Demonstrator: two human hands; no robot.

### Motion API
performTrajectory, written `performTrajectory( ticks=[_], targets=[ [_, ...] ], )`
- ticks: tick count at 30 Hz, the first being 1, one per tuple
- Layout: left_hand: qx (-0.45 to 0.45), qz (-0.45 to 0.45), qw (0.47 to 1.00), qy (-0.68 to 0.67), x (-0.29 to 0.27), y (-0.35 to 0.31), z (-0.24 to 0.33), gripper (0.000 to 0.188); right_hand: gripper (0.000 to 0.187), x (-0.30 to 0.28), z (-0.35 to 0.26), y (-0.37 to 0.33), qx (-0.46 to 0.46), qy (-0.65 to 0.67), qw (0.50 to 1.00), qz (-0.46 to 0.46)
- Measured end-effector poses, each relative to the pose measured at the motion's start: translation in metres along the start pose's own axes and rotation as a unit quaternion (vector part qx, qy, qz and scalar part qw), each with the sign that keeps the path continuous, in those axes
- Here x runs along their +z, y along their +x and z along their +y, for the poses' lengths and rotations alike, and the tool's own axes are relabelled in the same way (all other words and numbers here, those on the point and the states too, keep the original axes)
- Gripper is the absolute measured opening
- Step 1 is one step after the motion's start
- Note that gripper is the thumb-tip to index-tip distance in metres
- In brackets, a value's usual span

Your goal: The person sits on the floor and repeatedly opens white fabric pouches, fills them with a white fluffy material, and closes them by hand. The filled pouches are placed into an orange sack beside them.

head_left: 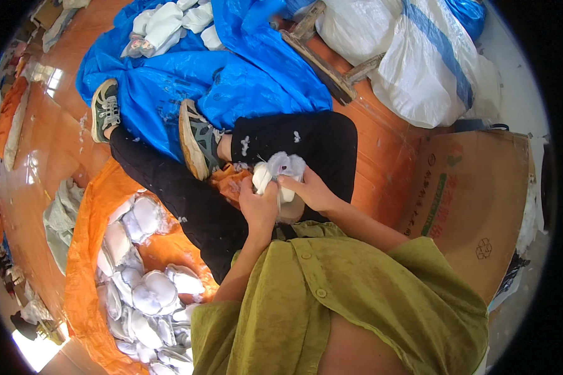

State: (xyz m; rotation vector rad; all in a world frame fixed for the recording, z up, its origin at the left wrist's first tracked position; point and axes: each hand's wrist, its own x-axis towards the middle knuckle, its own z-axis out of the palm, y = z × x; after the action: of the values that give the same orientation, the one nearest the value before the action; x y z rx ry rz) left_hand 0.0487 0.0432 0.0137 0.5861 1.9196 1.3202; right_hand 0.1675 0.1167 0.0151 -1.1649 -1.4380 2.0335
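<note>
Above my lap, both hands are closed on a small white fabric piece with fluffy pale grey material at its far end. A small dark spot shows in the fluff. My left hand grips the near left side, its thumb close to the other one. From the right, my right hand pinches the piece between thumb and fingers. Its exact kind cannot be made out. Just beyond my left hand lies a crumpled orange cloth or bag. Tufts of fluff cling to my black trousers.
An open orange sack at left holds many white and pale grey padded pieces. Ahead, a blue sheet carries white bundles. A wooden frame, white sacks and a cardboard box stand at right.
</note>
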Motion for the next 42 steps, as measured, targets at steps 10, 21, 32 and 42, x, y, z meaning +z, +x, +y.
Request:
performTrajectory(
  ticks=[10, 21, 32, 42],
  targets=[
    [-0.199, -0.111, 0.932, -0.282, -0.013, -0.001, 0.016, 0.028, 0.042, 0.005, -0.004, -0.009, -0.003, 0.109, 0.993, -0.054],
    [-0.034, -0.210, 0.971, -0.110, -0.021, 0.009, 0.014, 0.034, 0.030, 0.004, -0.001, -0.016, 0.025, 0.225, 0.973, -0.037],
    [0.126, -0.055, 0.990, 0.028, -0.005, -0.001, 0.014, 0.030, 0.021, 0.010, 0.022, -0.009, -0.067, 0.024, 0.992, 0.106],
    [-0.200, -0.136, 0.902, -0.357, 0.001, 0.001, 0.026, 0.031, 0.021, 0.023, 0.007, -0.013, -0.148, 0.060, 0.975, 0.156]
  ],
)
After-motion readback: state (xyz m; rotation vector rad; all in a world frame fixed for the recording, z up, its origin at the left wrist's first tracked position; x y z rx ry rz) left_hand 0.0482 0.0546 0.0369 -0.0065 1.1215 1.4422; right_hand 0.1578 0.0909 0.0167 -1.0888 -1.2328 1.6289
